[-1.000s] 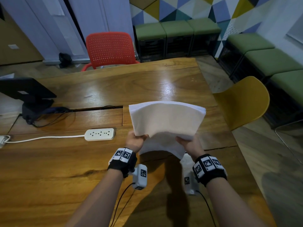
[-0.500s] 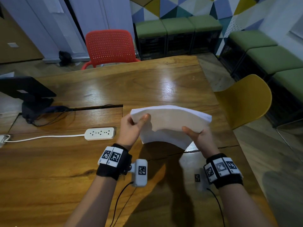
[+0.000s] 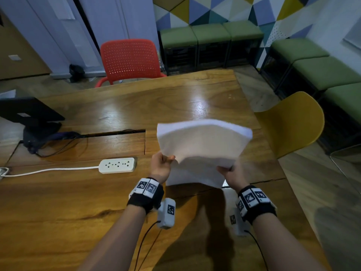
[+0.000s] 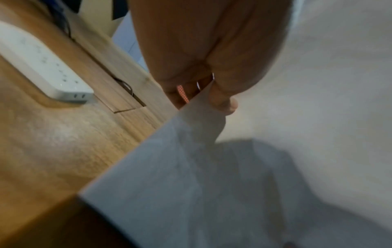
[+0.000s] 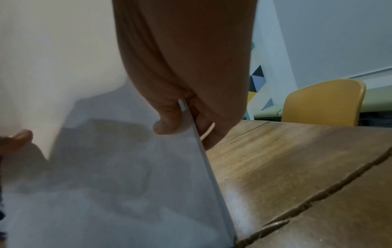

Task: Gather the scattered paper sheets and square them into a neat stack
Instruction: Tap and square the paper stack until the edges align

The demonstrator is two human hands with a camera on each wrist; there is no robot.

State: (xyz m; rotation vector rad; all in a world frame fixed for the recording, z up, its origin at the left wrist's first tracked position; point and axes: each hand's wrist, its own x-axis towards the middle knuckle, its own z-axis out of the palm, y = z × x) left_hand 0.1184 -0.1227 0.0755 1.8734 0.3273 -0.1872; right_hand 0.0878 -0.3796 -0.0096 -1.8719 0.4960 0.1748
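A bundle of white paper sheets [image 3: 203, 145] stands on its lower edge on the wooden table [image 3: 78, 192], its top bowed away from me. My left hand [image 3: 163, 163] pinches its left edge, thumb on the near face. My right hand [image 3: 227, 171] pinches the right edge. In the left wrist view the thumb [image 4: 224, 104] presses the paper sheets [image 4: 233, 167] with fingers behind. The right wrist view shows my thumb [image 5: 167, 122] on the near face of the paper sheets [image 5: 106, 167] and fingers behind the edge.
A white power strip [image 3: 117, 165] with its cord lies left of my hands. A dark monitor stand [image 3: 31, 122] sits at the far left. A red chair [image 3: 130, 60] stands behind the table and a yellow chair [image 3: 291, 122] at its right side.
Both hands slid back down the side edges to the lower part of the bundle, which stands more upright again with its top bowed over.
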